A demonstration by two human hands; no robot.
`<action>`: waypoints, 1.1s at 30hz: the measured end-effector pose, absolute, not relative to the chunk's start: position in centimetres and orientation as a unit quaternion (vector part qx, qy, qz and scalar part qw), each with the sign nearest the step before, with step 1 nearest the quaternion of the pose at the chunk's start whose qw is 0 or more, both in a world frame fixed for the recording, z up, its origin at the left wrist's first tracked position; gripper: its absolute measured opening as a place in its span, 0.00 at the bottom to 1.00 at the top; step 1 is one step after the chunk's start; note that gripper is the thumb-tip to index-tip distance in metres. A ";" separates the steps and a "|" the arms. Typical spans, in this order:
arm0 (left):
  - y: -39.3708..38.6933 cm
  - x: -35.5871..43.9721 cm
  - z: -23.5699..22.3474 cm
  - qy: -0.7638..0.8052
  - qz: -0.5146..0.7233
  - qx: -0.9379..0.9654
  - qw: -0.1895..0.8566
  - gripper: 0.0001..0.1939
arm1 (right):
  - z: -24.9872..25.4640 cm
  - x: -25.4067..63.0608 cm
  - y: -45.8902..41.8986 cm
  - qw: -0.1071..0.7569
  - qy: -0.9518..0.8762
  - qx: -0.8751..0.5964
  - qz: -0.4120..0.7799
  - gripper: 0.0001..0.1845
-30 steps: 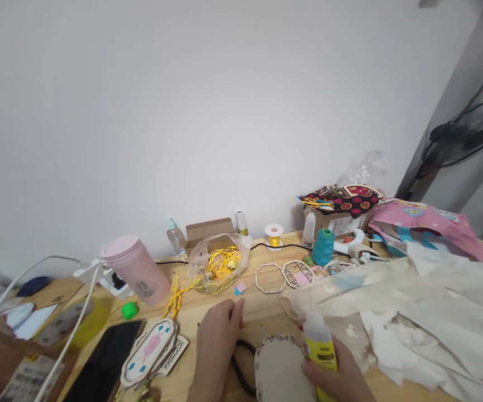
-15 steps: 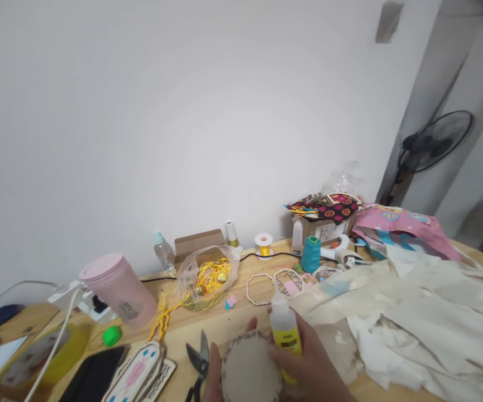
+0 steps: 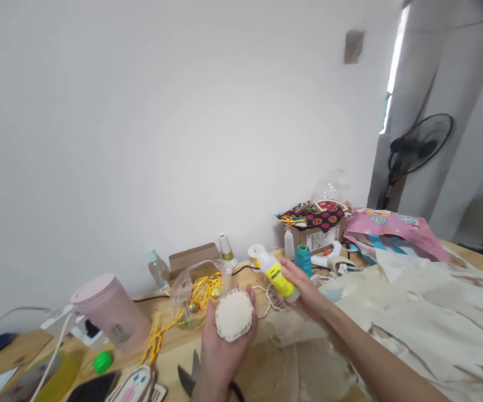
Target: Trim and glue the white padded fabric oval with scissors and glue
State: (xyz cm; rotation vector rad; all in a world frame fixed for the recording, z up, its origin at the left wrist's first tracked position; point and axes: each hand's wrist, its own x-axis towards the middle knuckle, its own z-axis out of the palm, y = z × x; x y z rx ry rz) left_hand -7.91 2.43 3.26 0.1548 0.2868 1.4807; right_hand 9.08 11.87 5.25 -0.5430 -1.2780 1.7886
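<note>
My left hand (image 3: 224,352) holds up a rounded, cream-coloured flat piece (image 3: 233,314) with a notched, patterned rim, its fingers curled round the edge. To its right, my right hand (image 3: 302,282) grips a clear glue bottle (image 3: 281,279) with a yellow label. The bottle tilts, its top pointing up and left, apart from the flat piece. Partly hidden behind my left forearm are black-handled shears (image 3: 189,379) on the table. Behind the bottle lies a wooden lattice cut-out (image 3: 275,297), partly covered.
A pink tumbler (image 3: 113,312), a green cap (image 3: 103,362) and a black phone (image 3: 92,387) stand left. A plastic bag with yellow cords (image 3: 205,290) sits behind my left hand. Cream cloth (image 3: 425,324) covers the right side, near a teal thread cone (image 3: 303,261).
Both hands have risen and moved away from me. The glue bottle has gone from upright beside the flat piece to tilted left, farther from it. The view has shifted too.
</note>
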 end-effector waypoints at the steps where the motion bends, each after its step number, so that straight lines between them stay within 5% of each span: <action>1: 2.6 -7.8 2.8 0.129 0.676 0.073 0.722 0.28 | 5.0 9.1 11.7 0.426 -0.511 -0.224 0.712 0.18; 11: 3.5 -7.6 -0.3 0.151 0.652 0.135 0.731 0.23 | 5.2 8.5 10.2 0.570 -0.376 -0.185 0.707 0.26; 20: 2.8 -6.1 -0.2 0.171 0.619 0.086 0.762 0.19 | 4.7 8.7 10.5 0.550 -0.160 -0.113 0.812 0.15; 27: 2.6 -6.2 -0.2 0.160 0.629 0.098 0.754 0.23 | 5.8 6.1 10.4 0.464 -0.247 -0.128 0.841 0.12; 33: 2.6 -6.0 -0.7 0.173 0.650 0.067 0.737 0.24 | 6.0 4.0 10.0 0.546 -0.331 -0.142 0.756 0.19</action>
